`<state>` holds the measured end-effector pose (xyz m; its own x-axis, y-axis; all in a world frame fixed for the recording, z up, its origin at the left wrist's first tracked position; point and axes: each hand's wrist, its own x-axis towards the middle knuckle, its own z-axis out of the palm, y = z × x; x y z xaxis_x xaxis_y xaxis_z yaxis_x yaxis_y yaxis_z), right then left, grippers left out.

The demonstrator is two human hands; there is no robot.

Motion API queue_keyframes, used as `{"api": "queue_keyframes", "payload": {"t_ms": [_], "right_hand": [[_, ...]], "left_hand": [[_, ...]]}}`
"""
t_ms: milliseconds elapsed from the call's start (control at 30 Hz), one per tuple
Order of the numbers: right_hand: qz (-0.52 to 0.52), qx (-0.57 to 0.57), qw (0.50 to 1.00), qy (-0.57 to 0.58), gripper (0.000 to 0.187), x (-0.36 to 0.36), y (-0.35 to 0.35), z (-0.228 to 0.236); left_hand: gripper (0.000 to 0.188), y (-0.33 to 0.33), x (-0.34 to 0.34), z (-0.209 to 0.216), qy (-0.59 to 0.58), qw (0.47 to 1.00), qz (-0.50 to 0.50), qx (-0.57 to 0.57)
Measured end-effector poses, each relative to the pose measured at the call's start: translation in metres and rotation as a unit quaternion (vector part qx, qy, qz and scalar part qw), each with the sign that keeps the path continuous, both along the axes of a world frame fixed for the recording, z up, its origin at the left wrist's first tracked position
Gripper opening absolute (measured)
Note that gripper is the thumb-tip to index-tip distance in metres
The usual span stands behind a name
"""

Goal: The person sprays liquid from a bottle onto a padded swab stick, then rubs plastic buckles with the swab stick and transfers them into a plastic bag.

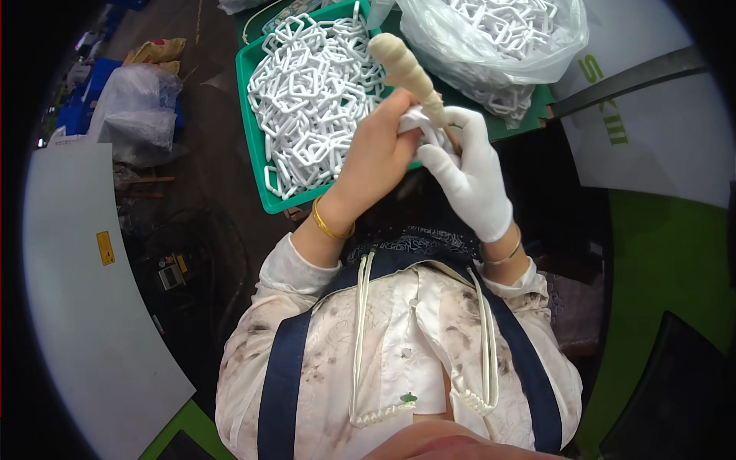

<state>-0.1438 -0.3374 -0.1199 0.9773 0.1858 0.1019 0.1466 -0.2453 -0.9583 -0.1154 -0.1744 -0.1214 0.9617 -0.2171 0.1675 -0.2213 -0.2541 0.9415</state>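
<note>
My bare left hand is closed on white plastic link pieces over the near right edge of a green tray. My right hand, in a white glove, is closed beside it, thumb and fingers around the narrow end of a tool with a thick cream-wrapped handle. The handle points up and away, between the two hands. A thin brownish part of the tool shows by the gloved fingers; its tip is hidden. How many links are held is hard to tell.
The green tray is heaped with loose white links. A clear plastic bag of similar links stands to its right. Pale machine panels flank both sides. Plastic-wrapped blue items lie at far left.
</note>
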Motion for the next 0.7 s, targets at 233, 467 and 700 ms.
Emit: {"api": "queue_keyframes", "payload": {"t_ms": [233,467,700], "right_hand": [[-0.072,-0.05,0.996,0.018,0.021,-0.02,-0.006,-0.028],[-0.039,0.102,0.993,0.055,0.017,-0.012,0.005,0.004],[0.0,0.088,0.993,0.083,0.013,-0.01,0.005,0.001]], "left_hand": [[0.03,0.006,0.018,-0.03,0.244,0.828,0.097,-0.495],[0.047,-0.023,-0.002,-0.036,0.324,0.731,-0.129,-0.586],[0.057,-0.018,-0.006,-0.04,0.315,0.671,-0.185,-0.646]]}}
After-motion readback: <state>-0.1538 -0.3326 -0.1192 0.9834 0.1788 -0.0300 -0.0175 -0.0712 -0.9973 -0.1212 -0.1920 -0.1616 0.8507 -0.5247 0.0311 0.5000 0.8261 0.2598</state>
